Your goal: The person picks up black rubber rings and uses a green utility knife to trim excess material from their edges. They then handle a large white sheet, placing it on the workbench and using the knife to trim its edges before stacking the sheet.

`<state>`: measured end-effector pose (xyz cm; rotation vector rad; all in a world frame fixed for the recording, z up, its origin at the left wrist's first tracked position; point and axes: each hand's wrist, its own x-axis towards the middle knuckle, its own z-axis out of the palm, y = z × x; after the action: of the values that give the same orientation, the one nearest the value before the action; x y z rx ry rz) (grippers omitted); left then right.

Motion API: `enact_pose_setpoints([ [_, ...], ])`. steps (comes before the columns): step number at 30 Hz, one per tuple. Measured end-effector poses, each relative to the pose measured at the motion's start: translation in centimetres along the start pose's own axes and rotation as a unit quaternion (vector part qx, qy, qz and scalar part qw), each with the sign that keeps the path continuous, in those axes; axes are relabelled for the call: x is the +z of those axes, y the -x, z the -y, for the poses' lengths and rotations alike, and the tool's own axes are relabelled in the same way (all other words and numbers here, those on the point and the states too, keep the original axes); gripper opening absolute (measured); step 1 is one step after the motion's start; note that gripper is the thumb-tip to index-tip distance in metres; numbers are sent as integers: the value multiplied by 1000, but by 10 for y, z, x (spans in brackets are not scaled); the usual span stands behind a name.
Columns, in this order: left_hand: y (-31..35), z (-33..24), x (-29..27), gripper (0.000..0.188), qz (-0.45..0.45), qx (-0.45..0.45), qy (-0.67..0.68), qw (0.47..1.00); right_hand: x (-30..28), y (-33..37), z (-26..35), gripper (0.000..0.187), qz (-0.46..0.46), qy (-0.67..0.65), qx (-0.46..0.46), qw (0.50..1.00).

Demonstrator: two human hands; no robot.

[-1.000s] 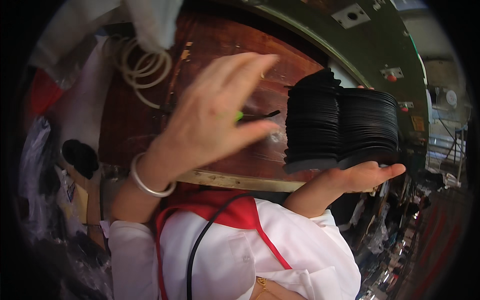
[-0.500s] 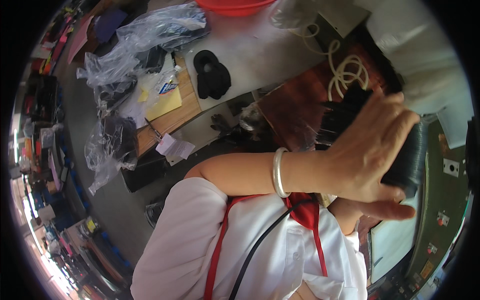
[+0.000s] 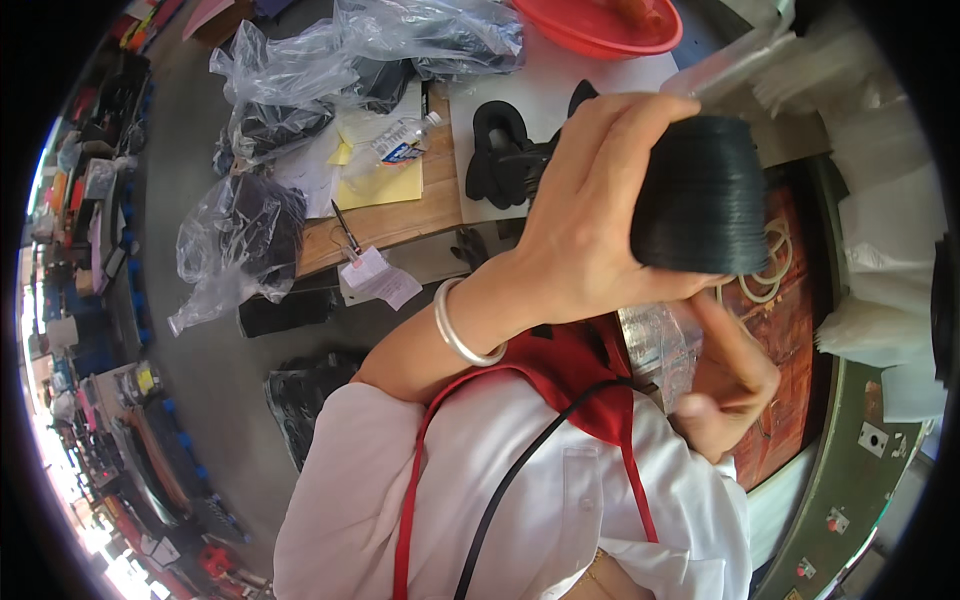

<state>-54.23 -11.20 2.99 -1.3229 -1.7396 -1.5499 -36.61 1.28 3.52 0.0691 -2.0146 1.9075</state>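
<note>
The left hand [image 3: 590,215] is clamped on a stack of thin black pieces [image 3: 700,200], held up near the reddish-brown surface [image 3: 785,330]. The right hand [image 3: 735,380] lies just below, fingers bent; its grip cannot be told.

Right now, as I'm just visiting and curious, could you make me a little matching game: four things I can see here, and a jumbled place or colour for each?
Things:
1. Basin
2. Bangle
3. Black stack
4. Clear bottle

Places or colours:
A. Around the left wrist
B. Over yellow paper
C. Red
D. In the left hand

Pairs: 1-C, 2-A, 3-D, 4-B
</note>
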Motion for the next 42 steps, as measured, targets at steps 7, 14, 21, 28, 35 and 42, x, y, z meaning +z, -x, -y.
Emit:
enact_pose_setpoints([
  [7, 28, 4, -59, 97, 98, -78, 61, 990, -47, 18, -62, 63, -297, 183, 338, 874],
  [14, 42, 16, -61, 92, 125, -120, 305, 936, 29, -28, -79, 103, -153, -76, -49, 984],
  [21, 53, 55, -64, 94, 118, -249, 378, 884, 35, -56, -140, 72, 56, -49, 180, 981],
  [28, 110, 88, -70, 76, 15, -561, 440, 701, 69, 7, -233, 56, -19, -247, 343, 906],
  [35, 134, 109, -84, 61, -77, -662, 404, 627, 111, -14, -238, 69, -61, -445, 449, 773],
  [42, 126, 200, -59, 38, -237, -621, 410, 625, 127, -75, -234, 68, -194, -638, 432, 607],
])
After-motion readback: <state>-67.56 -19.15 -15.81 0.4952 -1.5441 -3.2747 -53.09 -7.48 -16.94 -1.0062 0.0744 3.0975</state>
